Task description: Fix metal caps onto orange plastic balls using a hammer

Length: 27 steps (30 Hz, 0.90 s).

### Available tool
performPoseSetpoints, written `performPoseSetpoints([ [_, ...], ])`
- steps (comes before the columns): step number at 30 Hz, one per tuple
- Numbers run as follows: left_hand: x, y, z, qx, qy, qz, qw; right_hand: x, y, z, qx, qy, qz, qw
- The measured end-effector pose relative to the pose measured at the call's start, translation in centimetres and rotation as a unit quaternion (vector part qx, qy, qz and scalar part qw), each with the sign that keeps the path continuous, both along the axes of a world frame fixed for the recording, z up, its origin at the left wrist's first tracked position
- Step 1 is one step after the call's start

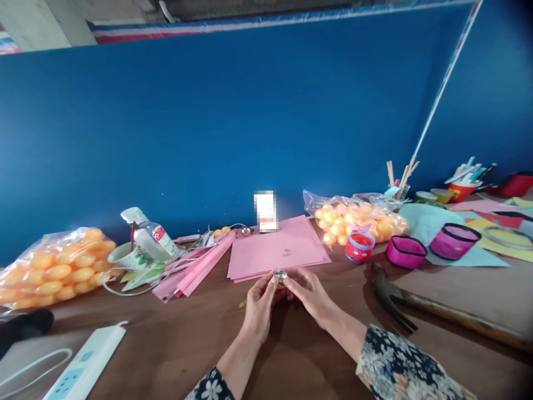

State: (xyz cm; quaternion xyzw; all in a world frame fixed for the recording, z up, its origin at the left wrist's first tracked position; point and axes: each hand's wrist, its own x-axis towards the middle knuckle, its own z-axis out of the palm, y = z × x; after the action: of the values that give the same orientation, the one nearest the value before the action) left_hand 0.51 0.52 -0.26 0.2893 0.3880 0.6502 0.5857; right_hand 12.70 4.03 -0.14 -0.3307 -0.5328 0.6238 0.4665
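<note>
Both hands meet near the middle of the table, just in front of the pink paper sheets (275, 247). Between their thumbs and fingers is a small shiny silver ball (280, 276), with a bit of yellow showing under it. My left hand (260, 308) pinches the ball from the left. From the right, my right hand (310, 294) grips it too, its fingertips partly hidden behind. A second silver ball (246, 230) lies at the back left corner of the pink sheets.
Bags of orange balls stand left (54, 272) and right (350, 219). A bottle (152, 239), pink strips (204, 266) and a power strip (85, 364) are on the left. Rightward are a hammer (449, 311), a red tape roll (360, 247) and purple bands (406, 253).
</note>
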Motion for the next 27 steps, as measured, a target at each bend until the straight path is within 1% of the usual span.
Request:
performPoseSetpoints([
  [6, 0.08, -0.05, -0.10, -0.005, 0.036, 0.000, 0.999, -0.04, -0.25, 0.36, -0.008, -0.004, 0.001, 1.000],
  [14, 0.08, -0.10, -0.05, -0.001, 0.048, -0.008, 0.999, -0.07, -0.27, 0.36, 0.003, -0.016, -0.018, 1.000],
  [18, 0.09, -0.20, 0.05, 0.002, 0.028, -0.001, 1.000, -0.10, -0.10, 0.28, -0.025, 0.008, -0.015, 1.000],
  [21, 0.19, -0.26, 0.20, 0.014, 0.031, 0.005, 0.999, -0.12, 0.03, 0.24, -0.051, 0.030, -0.015, 0.998],
  [24, 0.28, -0.23, 0.28, 0.013, 0.039, -0.001, 0.999, -0.12, 0.07, 0.22, -0.056, 0.032, -0.022, 0.998],
  [27, 0.29, -0.19, 0.30, 0.010, 0.044, -0.004, 0.999, -0.13, 0.04, 0.28, -0.048, 0.029, -0.015, 0.998],
])
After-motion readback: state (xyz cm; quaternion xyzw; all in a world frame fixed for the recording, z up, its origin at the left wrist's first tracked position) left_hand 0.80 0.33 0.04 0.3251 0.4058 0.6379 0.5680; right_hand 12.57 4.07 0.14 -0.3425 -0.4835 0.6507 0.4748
